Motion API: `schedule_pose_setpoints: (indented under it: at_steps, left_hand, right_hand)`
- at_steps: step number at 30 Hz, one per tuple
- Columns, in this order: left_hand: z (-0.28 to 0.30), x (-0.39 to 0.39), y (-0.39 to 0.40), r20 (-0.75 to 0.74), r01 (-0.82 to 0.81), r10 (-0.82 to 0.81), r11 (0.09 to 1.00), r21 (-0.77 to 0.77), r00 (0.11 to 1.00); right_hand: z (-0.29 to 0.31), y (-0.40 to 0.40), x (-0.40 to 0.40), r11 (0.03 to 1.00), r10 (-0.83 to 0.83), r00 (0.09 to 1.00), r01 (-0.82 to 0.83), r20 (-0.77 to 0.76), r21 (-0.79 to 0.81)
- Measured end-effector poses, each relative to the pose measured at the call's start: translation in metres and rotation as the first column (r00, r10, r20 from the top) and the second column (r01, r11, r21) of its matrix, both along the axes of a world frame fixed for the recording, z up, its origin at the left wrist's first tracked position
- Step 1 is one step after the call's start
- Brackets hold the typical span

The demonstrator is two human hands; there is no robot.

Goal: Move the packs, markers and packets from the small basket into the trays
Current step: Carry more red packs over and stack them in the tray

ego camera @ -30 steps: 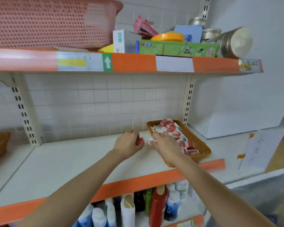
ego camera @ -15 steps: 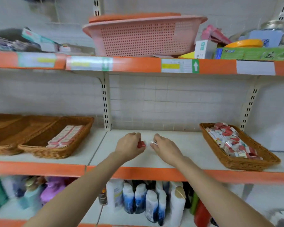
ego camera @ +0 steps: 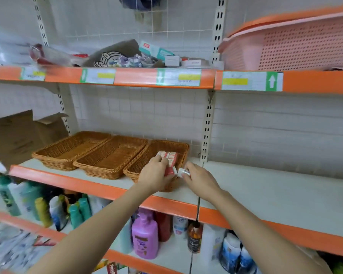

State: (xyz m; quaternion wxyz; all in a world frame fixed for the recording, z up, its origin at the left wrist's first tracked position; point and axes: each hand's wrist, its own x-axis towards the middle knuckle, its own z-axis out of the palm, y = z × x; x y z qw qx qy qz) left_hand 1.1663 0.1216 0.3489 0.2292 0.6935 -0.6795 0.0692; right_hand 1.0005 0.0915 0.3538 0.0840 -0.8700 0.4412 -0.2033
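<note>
Presently, in the head view, three wicker trays are seen side by side on the white middle shelf (ego camera: pixel 265 186): the left tray (ego camera: pixel 67 151), the middle tray (ego camera: pixel 109 161) and the right tray (ego camera: pixel 147 165). A row of red-and-white packs (ego camera: pixel 169 156) is laid in the far part of the right tray, against its right wall. The left hand (ego camera: pixel 153 177) is held over the near right corner of that tray, and a red pack (ego camera: pixel 169 172) is grasped in its curled fingers. Just beside it, the right hand (ego camera: pixel 201 180) is held above the shelf, and a small white packet (ego camera: pixel 183 172) is pinched at its fingertips, close to the red pack. A pink perforated basket (ego camera: pixel 305 44) is set on the upper shelf at the right, and a torn cardboard box (ego camera: pixel 18 135) is seen left of the trays. Bottles, among them a purple pump bottle (ego camera: pixel 145 236), are ranged on the shelf below.
</note>
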Motion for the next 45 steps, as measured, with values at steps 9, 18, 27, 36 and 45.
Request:
schedule_pose_setpoints:
  at_steps: [9,18,27,36,45]
  left_hand:
    - [-0.010,0.065,-0.010,-0.020,-0.085,0.086,0.996,0.036,0.996]
    - [-0.004,0.087,-0.061,0.008,-0.057,0.056,0.991,0.123,0.998]
    - [-0.019,0.103,-0.106,-0.077,0.104,-0.090,0.975,0.197,0.993]
    - [-0.036,0.112,-0.120,-0.017,0.135,-0.134,0.976,0.169,0.991]
    - [-0.030,0.106,-0.111,-0.095,0.176,-0.160,0.963,0.204,0.983]
  right_hand:
    - [-0.007,-0.047,0.059,0.998,0.055,0.997,-0.056,-0.050,-0.018]
    - [-0.016,-0.090,0.090,0.996,0.004,0.991,-0.015,-0.131,-0.084]
    - [-0.029,-0.107,0.105,0.999,-0.014,0.992,0.019,-0.123,0.041]
    - [-0.030,-0.107,0.106,0.995,-0.060,0.984,0.072,-0.166,0.067]
    - [-0.032,-0.108,0.107,0.991,-0.114,0.983,0.122,-0.144,0.050]
